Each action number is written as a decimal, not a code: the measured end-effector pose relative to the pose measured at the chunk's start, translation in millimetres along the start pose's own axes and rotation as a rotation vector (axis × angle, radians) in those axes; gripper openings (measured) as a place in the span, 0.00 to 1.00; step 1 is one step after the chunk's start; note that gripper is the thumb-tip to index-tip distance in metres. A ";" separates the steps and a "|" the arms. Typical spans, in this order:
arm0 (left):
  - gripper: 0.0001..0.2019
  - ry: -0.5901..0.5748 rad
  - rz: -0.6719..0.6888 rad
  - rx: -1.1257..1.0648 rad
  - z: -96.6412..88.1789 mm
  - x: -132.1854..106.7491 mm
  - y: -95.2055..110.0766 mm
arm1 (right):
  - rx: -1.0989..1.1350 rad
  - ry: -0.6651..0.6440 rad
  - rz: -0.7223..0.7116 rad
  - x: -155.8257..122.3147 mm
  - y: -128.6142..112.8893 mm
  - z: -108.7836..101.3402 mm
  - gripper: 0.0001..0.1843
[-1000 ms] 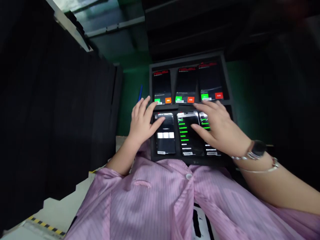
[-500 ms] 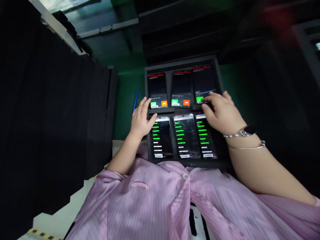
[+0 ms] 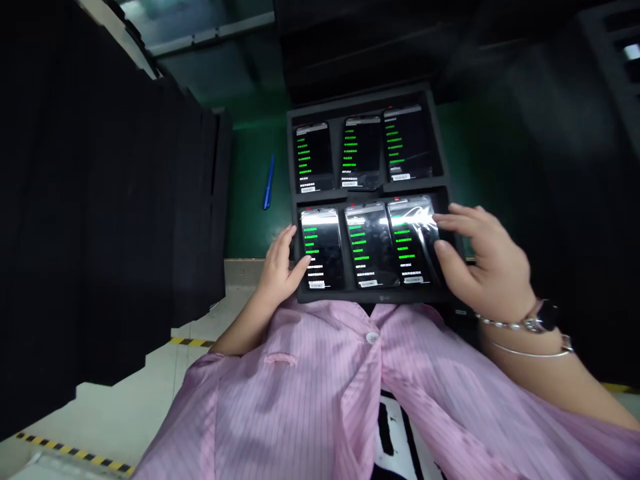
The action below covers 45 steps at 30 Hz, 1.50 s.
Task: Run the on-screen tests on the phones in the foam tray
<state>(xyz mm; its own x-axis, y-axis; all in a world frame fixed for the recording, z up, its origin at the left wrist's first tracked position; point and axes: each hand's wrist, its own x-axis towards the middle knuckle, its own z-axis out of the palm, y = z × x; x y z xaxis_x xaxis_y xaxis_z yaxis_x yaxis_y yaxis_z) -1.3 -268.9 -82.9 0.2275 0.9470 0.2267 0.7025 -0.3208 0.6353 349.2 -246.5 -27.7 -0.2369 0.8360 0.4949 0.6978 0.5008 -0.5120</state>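
left hand (image 3: pixel 278 270) loosely on tray (image 3: pixel 350 297) edge | right hand (image 3: pixel 487 263) spread, back on near-right phone (image 3: pixel 413 243) | 3 far phones (image 3: pixel 361 150): buttons gone

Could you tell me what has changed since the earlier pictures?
The right hand came back from the back-right phone to the front-right phone; the left hand slid down beside the front-left phone. The back row's screens switched from coloured buttons to green lists. The tray and blue pen stayed put.

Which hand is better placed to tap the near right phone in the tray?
Probably the right hand: its fingers lie on the near right phone, while the left hand grips the tray at its left edge, at the row's other end.
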 end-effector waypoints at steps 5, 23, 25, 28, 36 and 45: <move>0.29 -0.021 0.001 0.024 -1.5 -22.1 8.8 | -0.039 -0.047 0.088 -34.8 16.6 2.7 0.19; 0.29 -0.185 -0.002 0.189 -19.5 -30.4 33.1 | 0.015 -0.402 -0.218 -48.6 -41.9 16.6 0.17; 0.30 -0.190 0.022 0.219 -18.7 -27.2 31.7 | -0.010 -0.399 -0.244 -48.7 -40.6 18.7 0.17; 0.28 -0.185 0.080 0.256 -16.9 -22.8 29.8 | -0.065 -0.396 -0.300 -48.2 -40.1 22.7 0.18; 0.24 -0.213 0.095 0.312 -16.4 -15.6 27.9 | -0.086 -0.470 -0.293 -43.0 -35.1 24.6 0.20; 0.29 -0.185 0.067 0.226 -25.1 -9.4 24.9 | -0.108 -0.393 -0.145 -57.4 -6.7 -16.0 0.22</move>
<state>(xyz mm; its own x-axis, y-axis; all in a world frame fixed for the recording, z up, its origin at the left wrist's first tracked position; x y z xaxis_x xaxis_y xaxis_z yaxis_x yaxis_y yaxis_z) -2.8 -286.2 -50.7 0.3834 0.9169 0.1109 0.8090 -0.3914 0.4386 369.0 -301.4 -41.4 -0.5630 0.7906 0.2407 0.6997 0.6110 -0.3702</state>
